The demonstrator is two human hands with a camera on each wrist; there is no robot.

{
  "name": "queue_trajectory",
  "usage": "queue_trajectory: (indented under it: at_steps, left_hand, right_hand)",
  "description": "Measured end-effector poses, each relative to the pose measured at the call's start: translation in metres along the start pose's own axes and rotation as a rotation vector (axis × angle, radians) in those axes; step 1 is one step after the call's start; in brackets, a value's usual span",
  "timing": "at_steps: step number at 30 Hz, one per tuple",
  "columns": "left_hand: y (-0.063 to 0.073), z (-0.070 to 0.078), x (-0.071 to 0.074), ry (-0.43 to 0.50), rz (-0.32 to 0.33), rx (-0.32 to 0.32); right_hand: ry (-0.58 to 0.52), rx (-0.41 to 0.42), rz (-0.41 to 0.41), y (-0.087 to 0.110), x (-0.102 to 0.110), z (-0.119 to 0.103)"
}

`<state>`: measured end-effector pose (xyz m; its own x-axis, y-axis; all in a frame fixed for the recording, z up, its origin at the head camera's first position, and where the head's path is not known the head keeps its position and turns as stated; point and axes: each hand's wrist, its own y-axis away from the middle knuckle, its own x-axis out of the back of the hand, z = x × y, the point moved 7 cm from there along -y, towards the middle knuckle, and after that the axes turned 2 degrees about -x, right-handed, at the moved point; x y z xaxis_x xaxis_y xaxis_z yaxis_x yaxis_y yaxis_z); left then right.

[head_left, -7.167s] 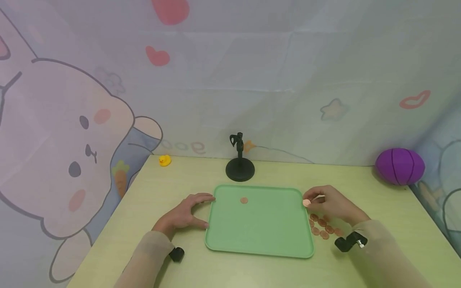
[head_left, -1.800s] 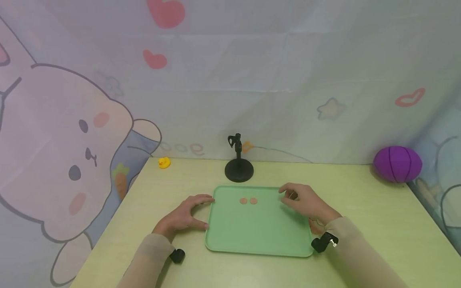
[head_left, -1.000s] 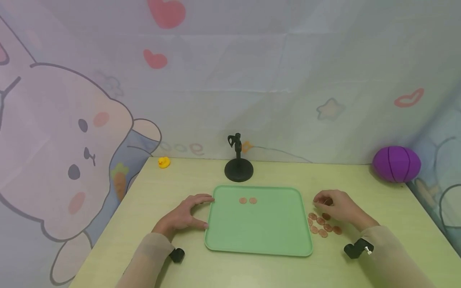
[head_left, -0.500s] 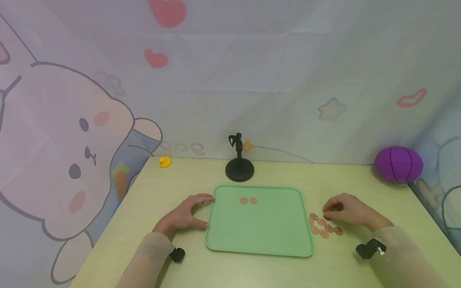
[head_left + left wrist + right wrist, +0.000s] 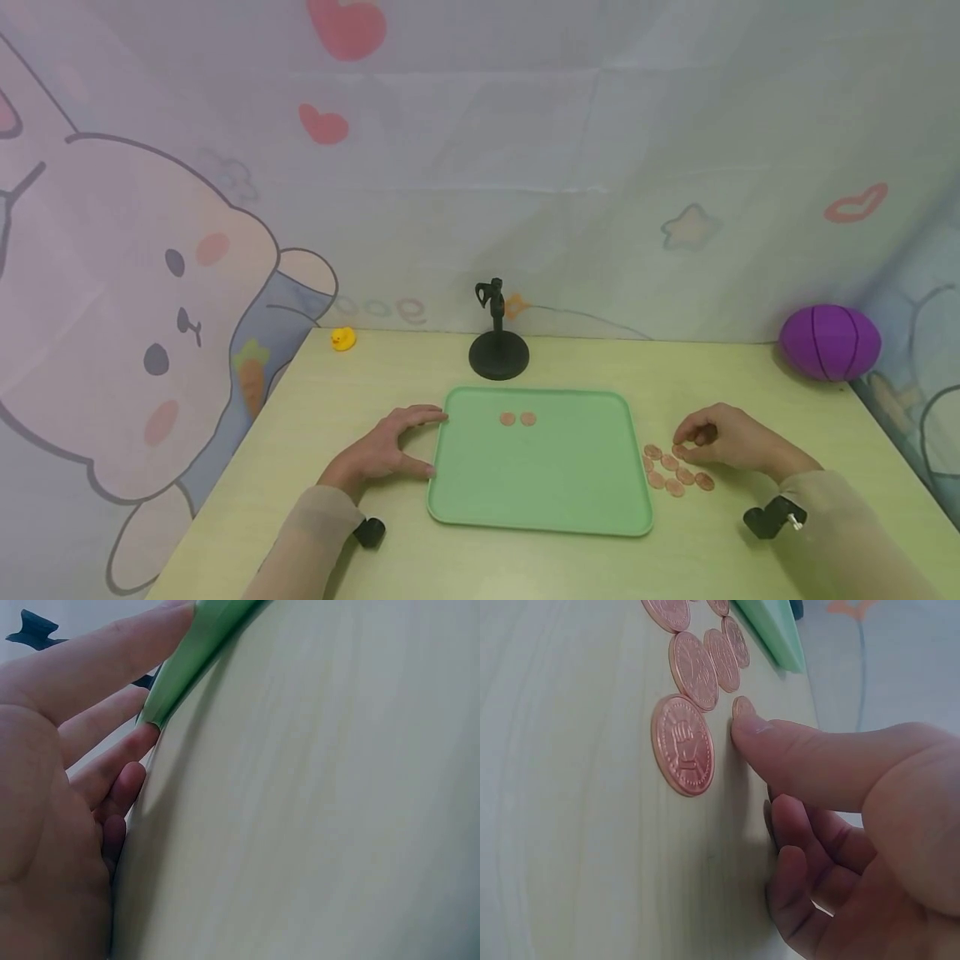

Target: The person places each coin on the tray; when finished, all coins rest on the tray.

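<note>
My left hand lies at the left edge of the light green tray, thumb and fingers spread apart along its rim. In the left wrist view the fingertips touch the tray wall. Two copper-coloured coins lie side by side on the tray near its far edge. To the right of the tray, my right hand pinches another coin at the far side of a group of loose coins. In the right wrist view the thumb tip covers part of that coin, and the index fingertip is hidden behind the thumb.
A black stand with a round base stands behind the tray. A small yellow rubber duck sits at the back left of the table, a purple ball at the back right. A printed cloth hangs behind.
A second coin has come onto the tray since the oldest frame. My right hand has moved from above the tray rightward to the loose coins and grips one. The left hand has stayed put.
</note>
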<state>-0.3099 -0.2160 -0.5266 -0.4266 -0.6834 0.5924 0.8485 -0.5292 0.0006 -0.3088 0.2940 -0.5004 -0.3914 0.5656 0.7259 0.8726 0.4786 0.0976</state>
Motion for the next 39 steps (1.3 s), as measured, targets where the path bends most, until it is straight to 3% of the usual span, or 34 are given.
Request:
queue_trajectory:
  at_steps: [13,39]
  left_hand:
    - [0.0006,0.0011,-0.0006,-0.014,-0.003,0.01]
    - [0.0001,-0.0007,-0.0009,-0.001,0.005,0.002]
  right_hand:
    - [-0.039,-0.018,-0.023,-0.0003,-0.0035,-0.0005]
    - [0.038,-0.009,-0.093,-0.0065,-0.0055,-0.0043]
